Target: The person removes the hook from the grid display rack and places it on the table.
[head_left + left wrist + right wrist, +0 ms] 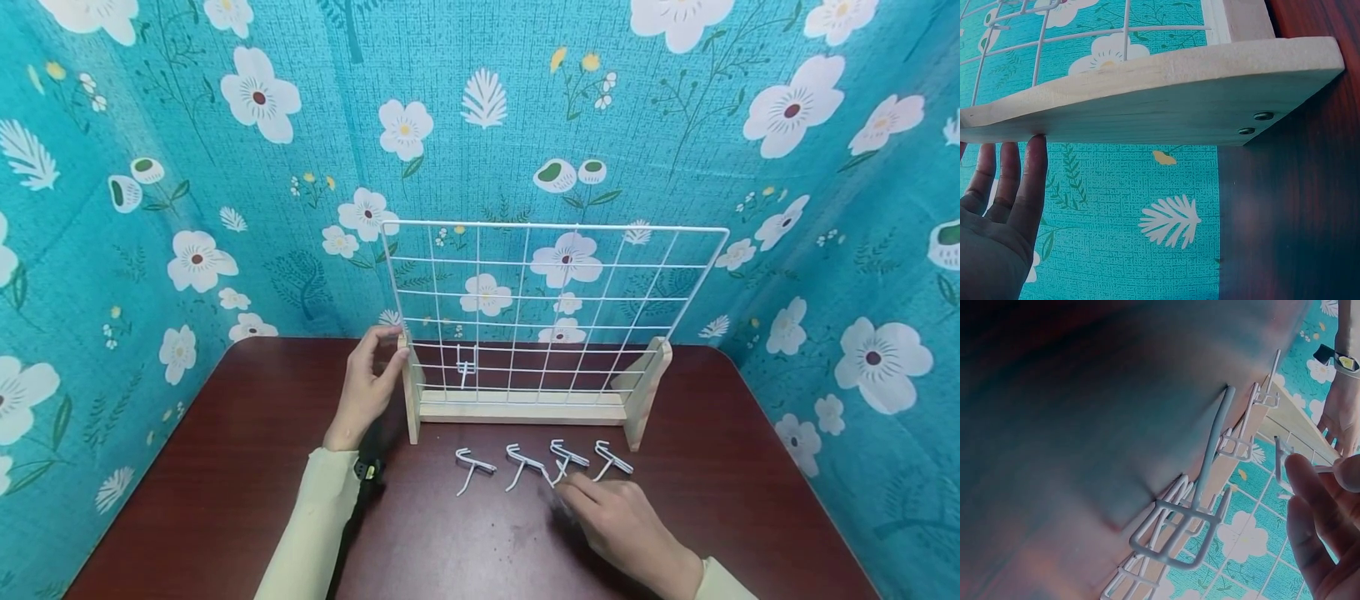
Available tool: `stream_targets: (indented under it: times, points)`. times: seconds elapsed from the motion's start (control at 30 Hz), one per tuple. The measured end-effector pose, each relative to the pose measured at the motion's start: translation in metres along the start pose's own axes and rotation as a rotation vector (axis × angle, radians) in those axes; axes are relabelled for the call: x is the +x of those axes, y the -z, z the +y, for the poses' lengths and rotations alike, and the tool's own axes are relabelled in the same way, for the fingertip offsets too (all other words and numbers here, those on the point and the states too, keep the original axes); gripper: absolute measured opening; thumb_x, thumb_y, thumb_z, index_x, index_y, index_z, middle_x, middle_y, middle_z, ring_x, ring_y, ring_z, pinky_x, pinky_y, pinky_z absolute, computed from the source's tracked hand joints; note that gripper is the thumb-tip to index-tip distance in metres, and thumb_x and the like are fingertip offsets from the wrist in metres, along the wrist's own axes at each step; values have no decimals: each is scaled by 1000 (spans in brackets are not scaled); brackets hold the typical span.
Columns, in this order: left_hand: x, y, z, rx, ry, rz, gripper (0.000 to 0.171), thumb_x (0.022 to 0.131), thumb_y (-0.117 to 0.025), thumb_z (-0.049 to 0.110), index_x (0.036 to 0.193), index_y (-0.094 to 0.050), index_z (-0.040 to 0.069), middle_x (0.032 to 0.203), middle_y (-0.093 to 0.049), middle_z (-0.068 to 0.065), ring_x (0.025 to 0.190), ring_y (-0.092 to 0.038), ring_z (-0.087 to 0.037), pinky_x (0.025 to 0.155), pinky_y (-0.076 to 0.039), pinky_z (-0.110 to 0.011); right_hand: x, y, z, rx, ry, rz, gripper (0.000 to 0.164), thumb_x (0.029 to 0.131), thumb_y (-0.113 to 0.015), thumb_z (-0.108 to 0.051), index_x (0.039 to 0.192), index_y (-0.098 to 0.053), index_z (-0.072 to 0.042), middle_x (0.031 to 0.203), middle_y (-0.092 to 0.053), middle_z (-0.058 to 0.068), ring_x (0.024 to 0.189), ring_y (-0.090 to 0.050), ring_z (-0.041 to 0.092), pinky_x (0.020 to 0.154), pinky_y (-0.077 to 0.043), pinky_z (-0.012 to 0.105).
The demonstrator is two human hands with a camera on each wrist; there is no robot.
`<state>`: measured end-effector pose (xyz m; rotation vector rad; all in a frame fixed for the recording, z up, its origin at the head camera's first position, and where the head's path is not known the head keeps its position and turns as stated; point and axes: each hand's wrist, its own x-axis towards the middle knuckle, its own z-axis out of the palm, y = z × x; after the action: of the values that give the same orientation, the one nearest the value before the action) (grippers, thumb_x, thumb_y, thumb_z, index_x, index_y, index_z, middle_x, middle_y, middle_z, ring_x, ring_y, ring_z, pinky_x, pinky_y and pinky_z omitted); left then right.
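My right hand point(630, 525) pinches a small white wire hook point(1280, 464) between thumb and fingers, above the table. Several similar wire hooks point(474, 465) lie in a row in front of a white wire grid rack point(555, 227) on a wooden stand. One such hook point(467, 365) hangs on the grid's lower left. At the rack's left end, my left hand point(367, 387) touches the wooden side panel point(1147, 112); in the left wrist view its fairly straight fingertips rest against the panel's outer face.
A dark reddish-brown table point(247, 450) carries the rack near its back edge. Teal flowered cloth point(300, 192) rises behind it and at both sides. The right wooden side panel point(651, 392) stands upright behind the rightmost hook.
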<state>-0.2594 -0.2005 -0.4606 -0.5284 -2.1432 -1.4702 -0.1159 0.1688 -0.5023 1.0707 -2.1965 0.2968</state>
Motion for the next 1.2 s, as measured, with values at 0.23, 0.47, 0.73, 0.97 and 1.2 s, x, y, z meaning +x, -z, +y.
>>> stream_targets:
  times: [0.23, 0.47, 0.73, 0.97, 1.2]
  points:
    - [-1, 1, -1, 12, 7, -2, 32, 100, -68, 6, 131, -62, -1, 121, -71, -15, 103, -67, -10, 73, -55, -15, -3, 0, 1, -13, 10, -62, 44, 112, -30, -20, 99, -71, -19, 84, -60, -12, 50, -48, 2, 43, -33, 18]
    - [-1, 1, 0, -3, 8, -4, 32, 101, -67, 6, 132, -62, 1, 122, -70, -16, 104, -65, -2, 71, -54, -14, -6, 0, 0, -4, 24, -138, 48, 112, -24, -22, 101, -71, -19, 82, -59, -11, 52, -54, 4, 44, -35, 20]
    - [-2, 1, 1, 12, 10, -5, 32, 101, -68, 8, 132, -63, 3, 121, -71, -14, 103, -67, -9, 72, -56, -16, -4, -2, -1, 1, 60, -155, 45, 111, -25, -21, 95, -68, -19, 83, -61, -12, 54, -54, 4, 44, -35, 21]
    - [-2, 1, 1, 5, 20, -7, 32, 101, -67, 8, 132, -63, 4, 120, -71, -14, 102, -67, -11, 72, -56, -17, -4, -4, -3, -23, 62, -204, 49, 110, -21, -20, 91, -65, -21, 84, -63, -14, 53, -50, 3, 44, -33, 22]
    - [-1, 1, 0, -3, 17, -3, 32, 101, -67, 6, 132, -63, 2, 122, -70, -14, 105, -66, -10, 72, -56, -16, -4, -5, -4, -34, 64, -230, 52, 110, -18, -21, 89, -65, -21, 85, -64, -14, 52, -48, 2, 44, -31, 22]
